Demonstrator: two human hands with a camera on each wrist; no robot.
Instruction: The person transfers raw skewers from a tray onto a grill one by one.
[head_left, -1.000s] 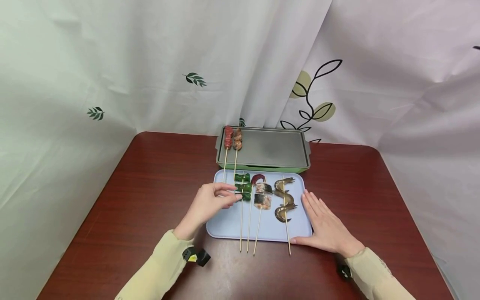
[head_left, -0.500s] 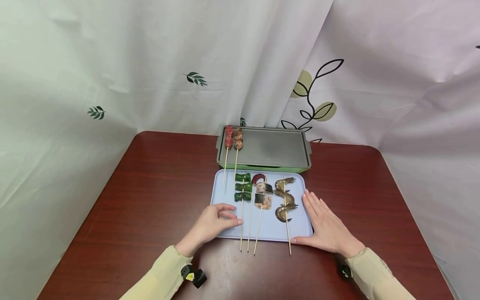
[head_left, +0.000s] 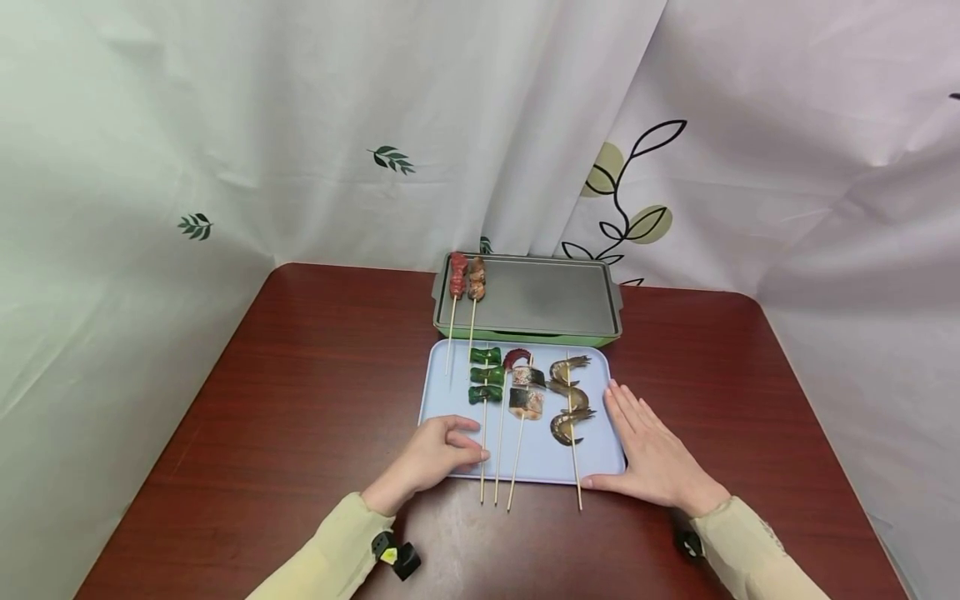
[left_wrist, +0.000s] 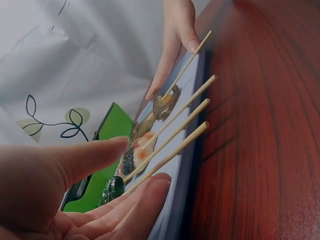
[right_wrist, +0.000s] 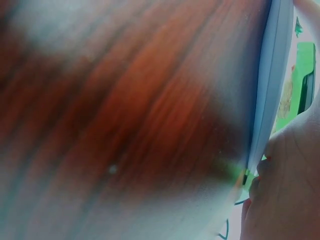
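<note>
I am holding my left hand (head_left: 435, 454) low over the near left part of the pale blue tray (head_left: 547, 458), thumb and forefinger apart, with the stick of the green skewer (head_left: 486, 393) passing close to their tips; my left wrist view is showing the gap plainly, though I cannot tell whether a fingertip is touching the wood. That skewer is lying on the tray, its three green pieces toward the far side and its bare end jutting past the near edge. To its right the tentacle skewer (head_left: 513, 359), the fish skewer (head_left: 519, 398) and, a little apart, the shrimp skewer (head_left: 558, 429) are lying. My right hand (head_left: 660, 460) is resting against the tray's right edge, fingers straight and close together, thumb spread toward the near corner. Just beyond the tray a grey griddle (head_left: 555, 296) is standing on the reddish-brown table (head_left: 300, 392), and the red meat skewer (head_left: 457, 277) and brown meat skewer (head_left: 476, 282) are lying side by side on its left end.
</note>
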